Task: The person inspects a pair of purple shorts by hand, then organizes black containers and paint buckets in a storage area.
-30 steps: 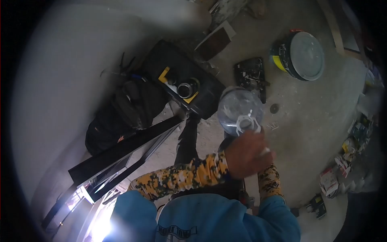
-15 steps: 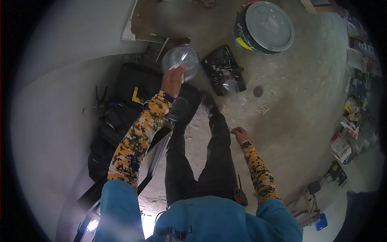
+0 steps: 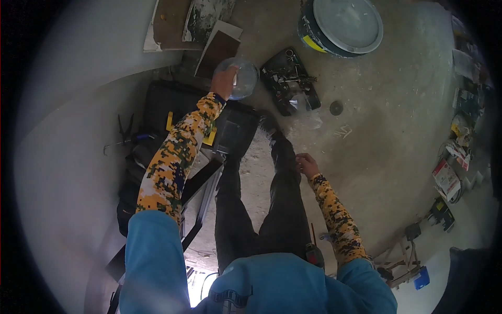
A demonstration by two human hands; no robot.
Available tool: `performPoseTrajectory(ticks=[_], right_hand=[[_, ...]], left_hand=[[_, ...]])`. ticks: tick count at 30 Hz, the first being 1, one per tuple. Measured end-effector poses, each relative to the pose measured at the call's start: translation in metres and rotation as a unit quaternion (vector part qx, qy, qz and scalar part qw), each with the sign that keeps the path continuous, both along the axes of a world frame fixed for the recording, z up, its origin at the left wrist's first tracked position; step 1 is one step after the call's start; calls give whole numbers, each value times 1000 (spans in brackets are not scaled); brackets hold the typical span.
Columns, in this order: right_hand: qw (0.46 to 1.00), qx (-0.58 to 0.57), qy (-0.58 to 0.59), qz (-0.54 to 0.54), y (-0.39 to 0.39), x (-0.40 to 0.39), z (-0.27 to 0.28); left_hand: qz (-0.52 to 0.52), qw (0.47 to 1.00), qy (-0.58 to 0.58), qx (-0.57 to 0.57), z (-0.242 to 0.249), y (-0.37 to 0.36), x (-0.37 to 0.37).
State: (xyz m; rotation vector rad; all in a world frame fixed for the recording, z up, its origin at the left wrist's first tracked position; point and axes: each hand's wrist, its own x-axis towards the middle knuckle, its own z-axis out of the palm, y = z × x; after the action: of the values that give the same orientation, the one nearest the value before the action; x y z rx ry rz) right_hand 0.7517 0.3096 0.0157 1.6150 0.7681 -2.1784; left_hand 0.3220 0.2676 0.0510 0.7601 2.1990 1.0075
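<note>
My left hand point(image 3: 224, 83) is closed at the near side of a clear plastic jug point(image 3: 247, 81), with a small white patch showing by the fingers. The jug stands over the far end of a black case point(image 3: 238, 128). Beside my right knee, my right hand point(image 3: 307, 165) has its fingers curled and pressed together. Whatever they hold, if anything, is too small to make out. To the right of the jug lies a black tray point(image 3: 272, 78) of metal tools and fittings.
A large lidded bucket point(image 3: 348, 23) stands at the far side. Small pale pieces point(image 3: 343, 131) and a dark disc point(image 3: 336, 108) lie on the floor. Boards point(image 3: 219, 49) lean at the far left. A caulking gun point(image 3: 125, 137) is by the left wall; boxes point(image 3: 446, 179) line the right.
My left hand has moved forward against the jug. My right hand has shifted slightly forward and left, nearer the knee. The view has tilted, and more yellow pieces show by the black case.
</note>
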Motion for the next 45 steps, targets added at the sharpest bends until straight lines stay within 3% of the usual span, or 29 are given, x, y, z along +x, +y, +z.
performPoseTrajectory(ticks=[1, 3, 6, 7, 9, 16, 17, 18, 20, 24, 27, 32, 34, 35, 36, 37, 38, 39, 40, 43, 45], right_hand=[[1000, -3, 0, -10, 3, 0, -1], [1000, -3, 1, -12, 6, -1, 0], [1000, -10, 6, -17, 4, 0, -5], [1000, -17, 13, -20, 1, 0, -6], [1000, -11, 5, -1, -1, -7, -5], [999, -21, 34, -7, -17, -27, -6], [999, -22, 35, -7, -17, -29, -3], [999, -22, 44, -2, -17, -31, -1], [998, -24, 53, -1, -16, -35, 4], [999, -26, 40, -21, -17, -27, 3], [998, -29, 39, -39, -22, -13, -3], [999, -17, 30, -33, -29, -9, -13], [998, 7, 62, 3, -46, -15, -23], [998, 0, 61, -3, -56, -23, -20], [988, 95, 90, 80, -67, -39, -23], [962, 189, 119, 160, -76, -59, -24], [949, 200, 146, 193, -77, -82, -9], [935, 211, 173, 225, -77, -108, 5], [920, 211, 209, 254, -88, -129, 4], [853, 243, 325, 329, -112, -194, 10], [828, 289, 361, 317, -126, -231, 14]], left_hand=[[2, 1000, -1, -1, 2, 0, 2], [-75, 987, 139, -16, 7, -1, 9], [-115, 969, 207, -72, 17, 0, 23], [-114, 969, 205, -75, 22, 1, 30], [-34, 995, 35, -87, 34, 12, 39], [9, 979, 74, -188, 77, 39, 14], [4, 959, 94, -269, 71, 33, 3], [5, 958, 96, -270, 65, 25, -2], [-108, 904, 162, -381, 56, 16, -5], [-145, 853, 93, -494, 47, 34, -1], [-148, 836, 85, -522, 50, 53, 9], [-130, 822, 102, -545, -4, 45, -11], [-234, 789, 121, -554, -26, 34, -21], [-348, 739, 116, -565, 1, 48, -14], [-354, 733, 116, -570, 1, 51, -12], [-366, 679, 108, -627, -5, 55, -15], [-374, 622, 102, -680, -9, 57, -16], [-257, 734, 124, -616, 20, 64, -1], [-263, 727, 128, -621, 22, 63, 4], [-409, 719, 278, -488, 26, 53, 4], [-429, 709, 291, -478, 29, 46, 0]])
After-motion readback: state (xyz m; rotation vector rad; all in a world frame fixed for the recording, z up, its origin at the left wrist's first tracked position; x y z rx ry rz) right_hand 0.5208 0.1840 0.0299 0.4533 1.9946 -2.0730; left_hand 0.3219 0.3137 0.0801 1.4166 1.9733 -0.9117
